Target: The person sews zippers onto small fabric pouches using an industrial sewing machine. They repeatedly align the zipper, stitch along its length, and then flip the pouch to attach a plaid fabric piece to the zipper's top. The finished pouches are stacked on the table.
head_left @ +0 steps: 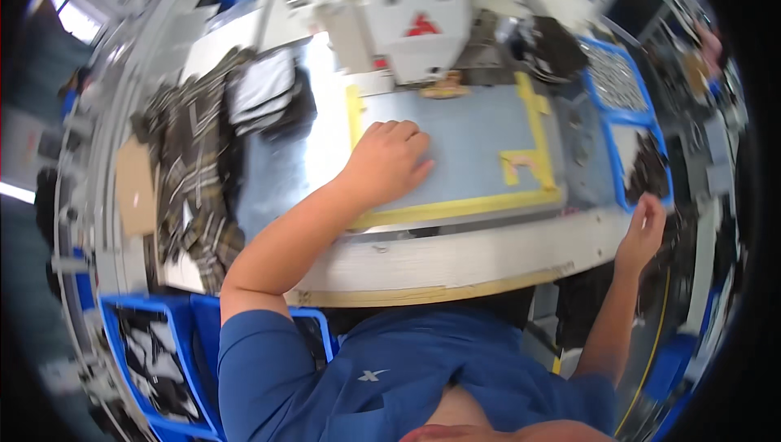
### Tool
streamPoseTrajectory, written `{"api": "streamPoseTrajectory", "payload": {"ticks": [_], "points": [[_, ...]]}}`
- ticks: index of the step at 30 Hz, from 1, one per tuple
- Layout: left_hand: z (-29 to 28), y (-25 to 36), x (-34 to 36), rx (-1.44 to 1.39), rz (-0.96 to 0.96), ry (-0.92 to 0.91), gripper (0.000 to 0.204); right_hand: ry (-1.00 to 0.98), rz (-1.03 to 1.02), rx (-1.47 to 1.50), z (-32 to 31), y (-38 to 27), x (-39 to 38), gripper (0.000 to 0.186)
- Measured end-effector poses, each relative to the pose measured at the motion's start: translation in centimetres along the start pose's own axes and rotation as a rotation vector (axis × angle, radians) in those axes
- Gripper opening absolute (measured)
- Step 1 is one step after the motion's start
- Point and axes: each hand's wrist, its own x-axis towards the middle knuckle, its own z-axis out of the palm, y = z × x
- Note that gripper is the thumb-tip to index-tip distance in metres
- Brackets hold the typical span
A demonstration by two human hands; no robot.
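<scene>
While the left hand (389, 161) lies knuckles-up, fingers loosely curled and gripping nothing, on the grey template (455, 157) with yellow-taped edges, the sewing machine (415, 19) stands just behind that template. Right of the template, the right hand (643, 226) pinches dark fabric (651, 169) at the surface's (455, 259) edge.

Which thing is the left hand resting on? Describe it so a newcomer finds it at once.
Start at the big white sewing machine head at the far side of the table. Right below it lies a flat grey template panel, where the left hand rests with fingers curled. Unlike the plaid fabric stack to its left, it is plain grey, edged with yellow tape.
</scene>
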Motion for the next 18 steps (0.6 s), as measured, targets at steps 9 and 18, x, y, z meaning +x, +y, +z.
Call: {"api": "streamPoseTrajectory", "payload": {"ticks": [9, 18], "points": [[-9.6, -12.0, -14.2, 0.591, -0.731, 0.378, 0.032, -0.477, -0.387, -0.069, 8.4, -8.6, -5.6, 0.014], [-14.1, -17.6, -20.3, 0.612, -1.022, 0.383, 0.021, -0.459, -0.317, -0.011, 9.2, -8.5, -5.6, 0.015]]}}
